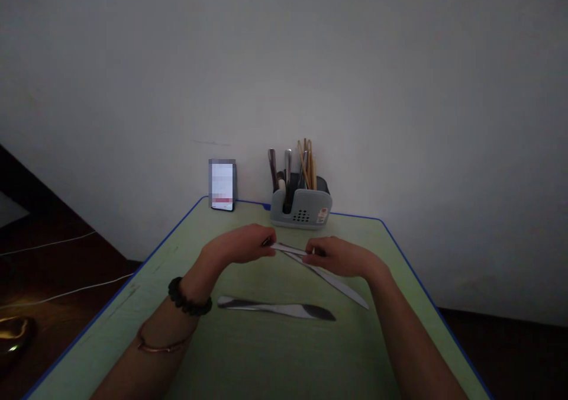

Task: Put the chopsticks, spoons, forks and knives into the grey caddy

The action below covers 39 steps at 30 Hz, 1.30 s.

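A thin silver piece of cutlery (289, 249) stretches between my two hands; its ends are hidden in my fingers, so its exact kind does not show. My left hand (252, 244) is closed on its left end. At the other end, the fingers of my right hand (331, 254) pinch it. A table knife (344, 289) slants beneath my right hand, its blade pointing toward the lower right. Closer to me, a second table knife (277, 309) lies flat across the green table (248, 358).
At the table's back edge stands a grey cutlery holder (306, 209) with metal handles and wooden chopsticks (309, 160) in it. To its left, a lit phone (222, 185) leans against the wall (284, 63). Blue edging (426, 293) borders the table.
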Tool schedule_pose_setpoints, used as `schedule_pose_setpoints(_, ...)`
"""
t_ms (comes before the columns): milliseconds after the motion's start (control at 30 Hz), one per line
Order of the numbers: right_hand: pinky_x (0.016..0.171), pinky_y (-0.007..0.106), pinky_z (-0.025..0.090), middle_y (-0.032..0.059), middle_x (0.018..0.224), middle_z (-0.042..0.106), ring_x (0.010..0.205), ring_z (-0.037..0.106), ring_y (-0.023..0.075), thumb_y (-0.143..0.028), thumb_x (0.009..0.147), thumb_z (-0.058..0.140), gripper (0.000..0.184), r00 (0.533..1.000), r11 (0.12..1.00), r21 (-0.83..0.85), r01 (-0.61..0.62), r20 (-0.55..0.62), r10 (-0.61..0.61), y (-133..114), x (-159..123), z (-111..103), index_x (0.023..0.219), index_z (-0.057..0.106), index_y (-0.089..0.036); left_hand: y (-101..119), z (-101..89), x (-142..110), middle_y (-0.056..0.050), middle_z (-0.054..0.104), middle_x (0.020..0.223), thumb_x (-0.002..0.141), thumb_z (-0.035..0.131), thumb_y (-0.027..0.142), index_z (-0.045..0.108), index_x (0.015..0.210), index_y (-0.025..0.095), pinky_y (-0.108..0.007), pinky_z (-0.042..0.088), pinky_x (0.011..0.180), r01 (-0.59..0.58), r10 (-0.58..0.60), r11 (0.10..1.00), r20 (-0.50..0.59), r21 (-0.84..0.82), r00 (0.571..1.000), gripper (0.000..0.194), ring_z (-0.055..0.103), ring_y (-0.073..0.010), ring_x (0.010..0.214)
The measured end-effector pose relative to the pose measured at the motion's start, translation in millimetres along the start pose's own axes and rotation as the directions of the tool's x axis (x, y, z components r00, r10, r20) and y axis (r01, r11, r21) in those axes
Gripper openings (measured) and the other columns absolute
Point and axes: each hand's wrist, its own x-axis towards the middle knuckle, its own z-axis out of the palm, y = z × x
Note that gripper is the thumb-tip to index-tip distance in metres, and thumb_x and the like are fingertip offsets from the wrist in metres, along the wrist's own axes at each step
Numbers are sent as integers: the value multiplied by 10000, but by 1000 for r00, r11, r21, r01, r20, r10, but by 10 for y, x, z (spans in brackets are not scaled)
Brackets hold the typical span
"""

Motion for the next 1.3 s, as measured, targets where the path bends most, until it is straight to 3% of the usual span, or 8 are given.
schedule_pose_setpoints(167, 537, 229, 307, -11, 644, 532, 584, 451, 112, -388, 889, 470, 264, 993, 996, 38, 80, -92, -77, -20, 30, -3, 789, 565, -163, 82, -88, -6, -33, 632, 736, 921, 387, 371, 616, 811, 162, -248, 374, 612, -99, 96, 995, -97, -24, 991, 330, 552, -154, 674)
schedule_pose_setpoints(333, 543, 225, 311, -28, 625, 503, 572, 424, 102, -354, 888, 459, 244, 983, 987, 102, 124, -145, -109, -37, 26, -38, 750, 541, -171, 153, -125, -2, -2, 583, 645, 931, 385, 389, 597, 754, 156, -238, 336, 564, -147, 144, 989, -147, -14, 979, 361, 504, -128, 589)
schedule_pose_setpoints(600, 506, 217, 309, -40, 569, 471, 518, 409, 94, -390, 907, 413, 285, 984, 967, 210, 144, -134, -117, -56, -90, -133, 839, 573, -163, 171, -218, -73, 0, 612, 724, 912, 416, 375, 611, 923, 165, -215, 360, 580, -132, 98, 984, -257, -119, 961, 287, 519, -117, 627)
schedule_pose_setpoints(733, 501, 216, 294, -55, 567, 449, 503, 386, 89, -381, 915, 407, 274, 976, 959, 228, 167, -177, -128, -75, -125, -165, 973, 567, -166, 127, -236, -87, -4, 631, 760, 912, 407, 351, 602, 1018, 171, -217, 387, 604, -149, 89, 973, -317, -173, 944, 285, 547, -124, 665)
schedule_pose_setpoints(833, 503, 218, 290, -52, 590, 459, 514, 394, 89, -388, 917, 399, 278, 970, 950, 247, 190, -195, -143, -70, -133, -177, 964, 557, -164, 114, -239, -90, 4, 631, 764, 908, 417, 351, 599, 1021, 176, -215, 397, 615, -159, 77, 966, -359, -203, 930, 277, 557, -125, 683)
schedule_pose_setpoints(1067, 502, 211, 306, -44, 593, 475, 515, 410, 88, -399, 919, 398, 290, 975, 942, 283, 181, -174, -136, -65, -126, -191, 911, 565, -163, 140, -242, -100, 8, 609, 719, 900, 426, 359, 589, 900, 164, -222, 400, 612, -147, 74, 970, -342, -194, 937, 254, 536, -120, 643)
schedule_pose_setpoints(1300, 561, 220, 345, -24, 622, 499, 577, 455, 101, -372, 928, 381, 296, 958, 937, 285, 201, -257, -127, -46, -98, -174, 849, 570, -158, 152, -234, -84, 12, 590, 704, 914, 397, 363, 568, 902, 163, -215, 385, 592, -161, 83, 966, -350, -201, 933, 263, 514, -114, 623)
